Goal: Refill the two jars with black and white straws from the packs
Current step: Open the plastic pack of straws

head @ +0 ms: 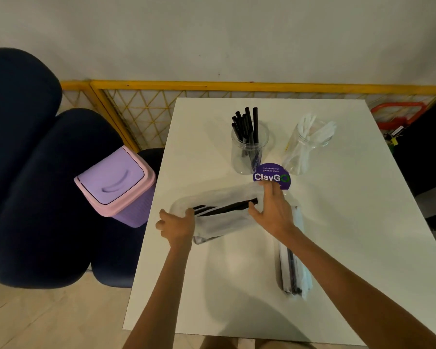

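the table (337, 222) was white, smooth and matt. the black-straw jar (247, 159) and the white-straw jar (301, 154) were clear, glossy plastic; the black straws (248, 122) looked matt. the straw pack (222, 219) and the second pack (296, 273) were thin, crinkled transparent film. the swing-lid bin (116, 182) was smooth lilac plastic, the chairs (35, 172) dark cloth, the floor (48, 318) pale wood.

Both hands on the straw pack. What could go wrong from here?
1. The straw pack is held by the left hand at the table edge; if it tears open, black straws may drop off the side.
2. The right hand sits just in front of the black-straw jar; a jerk could tip it.
3. The right forearm crosses the second pack and might drag it.
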`<control>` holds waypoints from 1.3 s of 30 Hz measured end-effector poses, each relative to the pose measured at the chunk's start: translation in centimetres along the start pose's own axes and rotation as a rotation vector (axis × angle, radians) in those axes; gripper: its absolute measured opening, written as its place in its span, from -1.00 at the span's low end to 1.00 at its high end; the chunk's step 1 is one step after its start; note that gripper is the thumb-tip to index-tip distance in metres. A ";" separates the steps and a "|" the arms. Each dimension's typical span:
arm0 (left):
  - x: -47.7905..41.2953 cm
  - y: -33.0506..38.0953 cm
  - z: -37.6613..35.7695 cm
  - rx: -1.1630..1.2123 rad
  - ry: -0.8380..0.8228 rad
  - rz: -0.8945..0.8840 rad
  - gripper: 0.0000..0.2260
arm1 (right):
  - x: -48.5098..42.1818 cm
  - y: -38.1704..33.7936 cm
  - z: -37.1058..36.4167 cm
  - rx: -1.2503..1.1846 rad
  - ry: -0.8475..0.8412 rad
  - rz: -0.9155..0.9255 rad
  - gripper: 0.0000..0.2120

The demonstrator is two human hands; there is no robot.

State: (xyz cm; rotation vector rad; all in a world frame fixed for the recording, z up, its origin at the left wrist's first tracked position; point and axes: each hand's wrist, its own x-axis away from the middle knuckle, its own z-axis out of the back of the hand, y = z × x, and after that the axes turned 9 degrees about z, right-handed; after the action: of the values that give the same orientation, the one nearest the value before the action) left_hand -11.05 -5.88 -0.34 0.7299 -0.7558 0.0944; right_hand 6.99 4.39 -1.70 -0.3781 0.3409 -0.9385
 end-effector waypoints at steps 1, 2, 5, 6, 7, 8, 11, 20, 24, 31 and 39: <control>0.3 -0.3 -0.3 -0.038 0.024 0.003 -0.33 | 0.2 -0.2 -0.2 -0.018 0.006 -0.028 -0.51; 0.5 -0.6 -0.6 -0.068 0.035 -0.012 -0.35 | 0.3 -0.5 -0.4 -0.034 0.018 -0.061 -0.55; 0.5 -1.1 -1.5 -0.160 0.044 -0.094 -0.60 | 0.1 -1.1 -0.5 -0.095 0.001 -0.217 -0.60; 0.4 -1.2 -1.5 -0.158 0.041 -0.100 -0.71 | -0.1 -1.1 -0.5 -0.148 -0.006 -0.296 -0.62; 0.3 -1.1 -1.3 -0.112 0.023 -0.082 -0.80 | -0.5 -0.9 -0.3 -0.239 -0.001 -0.403 -0.65; -0.3 -1.2 -1.1 -0.010 -0.022 -0.036 -0.83 | -1.0 -0.6 -0.2 -0.369 0.012 -0.519 -0.69; -1.8 -1.1 0.3 0.465 -0.371 0.358 -0.81 | -2.5 0.8 0.4 -0.817 0.022 -0.875 -0.83; -4.7 -1.7 2.8 0.782 -0.668 0.710 -0.78 | -5.0 4.5 1.0 -1.420 -0.120 -1.171 -0.91; -5.4 -2.2 3.0 0.783 -0.692 0.709 -0.79 | -5.3 5.2 1.0 -1.327 -0.185 -1.118 -0.96; -6.4 -1.8 1.8 0.940 -0.653 0.690 -0.95 | -4.4 3.9 2.4 -1.014 -0.401 -0.764 -0.78; -5.3 -0.8 0.6 0.390 -0.425 0.461 -0.72 | -4.8 5.7 0.5 -1.465 -0.265 -0.965 -0.81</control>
State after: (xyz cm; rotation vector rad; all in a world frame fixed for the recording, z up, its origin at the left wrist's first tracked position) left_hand -15.03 -5.97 -3.93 0.9469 -1.3283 0.5290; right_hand 8.61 11.49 -3.25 -2.1283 0.5782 -1.4119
